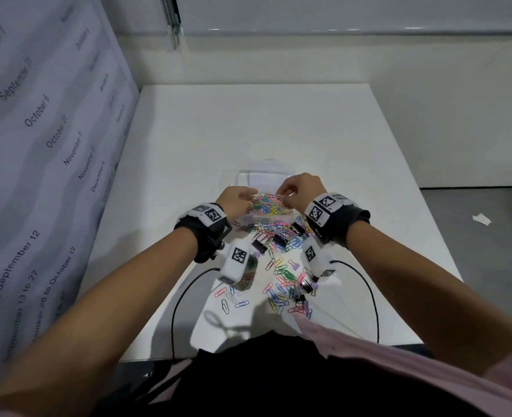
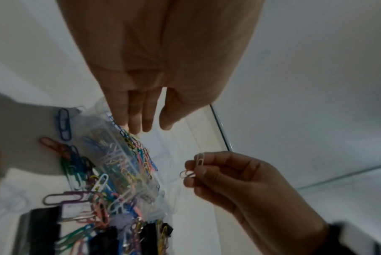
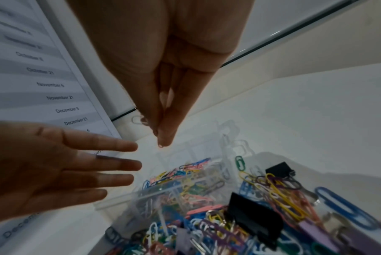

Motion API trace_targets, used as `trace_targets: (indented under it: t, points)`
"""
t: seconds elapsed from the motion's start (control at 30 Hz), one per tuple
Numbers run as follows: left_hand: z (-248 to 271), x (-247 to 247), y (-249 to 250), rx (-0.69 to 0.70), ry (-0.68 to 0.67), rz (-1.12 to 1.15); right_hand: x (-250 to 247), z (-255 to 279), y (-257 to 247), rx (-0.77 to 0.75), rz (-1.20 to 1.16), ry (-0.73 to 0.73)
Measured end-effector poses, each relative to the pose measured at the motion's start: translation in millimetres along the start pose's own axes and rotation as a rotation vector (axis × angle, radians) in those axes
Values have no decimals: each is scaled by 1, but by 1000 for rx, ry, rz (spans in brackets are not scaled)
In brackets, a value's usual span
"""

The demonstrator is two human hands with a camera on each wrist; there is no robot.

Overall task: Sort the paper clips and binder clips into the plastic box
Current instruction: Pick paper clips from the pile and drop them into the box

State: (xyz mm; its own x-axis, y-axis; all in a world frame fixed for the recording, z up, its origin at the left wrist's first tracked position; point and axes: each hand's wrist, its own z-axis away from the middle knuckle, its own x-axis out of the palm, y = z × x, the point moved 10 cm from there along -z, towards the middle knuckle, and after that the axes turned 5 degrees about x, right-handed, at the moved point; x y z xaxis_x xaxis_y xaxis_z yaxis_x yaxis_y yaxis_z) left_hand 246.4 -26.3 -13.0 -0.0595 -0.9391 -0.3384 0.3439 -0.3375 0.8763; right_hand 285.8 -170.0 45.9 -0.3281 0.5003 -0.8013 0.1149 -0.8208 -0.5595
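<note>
A clear plastic box (image 1: pixel 266 218) sits mid-table, one compartment full of coloured paper clips (image 1: pixel 266 206). My left hand (image 1: pixel 250 195) hovers over the box's left side, fingers (image 3: pixel 111 164) straight, holding nothing. My right hand (image 1: pixel 284 200) is above the box's right side and pinches a white and a pink paper clip (image 2: pixel 195 166) between thumb and fingertips (image 3: pixel 163 138). In front of the box lies a loose heap of paper clips (image 1: pixel 281 281) mixed with black binder clips (image 1: pixel 278 240).
The white table (image 1: pixel 248 130) stretches bare beyond the box. A printed calendar sheet (image 1: pixel 38 130) hangs along the left edge. Two black cables (image 1: pixel 369 284) loop over the near table edge. A paper scrap (image 1: pixel 481 219) lies on the floor at right.
</note>
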Motion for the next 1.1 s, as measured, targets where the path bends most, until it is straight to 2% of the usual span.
trace_targets:
  t: [0.13, 0.3, 0.4, 0.6, 0.73, 0.8, 1.1]
  points:
    - [26, -5, 3, 100, -50, -108, 2, -3, 5, 39, -84, 34]
    - [67, 4, -34, -5, -290, -413, 24, 5, 13, 43, -42, -39]
    - [89, 4, -62, -75, -360, -674, 37, 17, 11, -9, -33, -90]
    - [105, 10, -84, -60, -308, -671, 73, 59, 7, -160, 117, -259]
    - [107, 22, -85, 4, -309, -706, 110, 81, 24, -132, 296, -471]
    - [105, 26, -82, 25, -289, -683, 123, 88, 29, -113, 367, -528]
    - [92, 51, -63, 121, -268, -664, 129, 99, 24, -119, 307, -471]
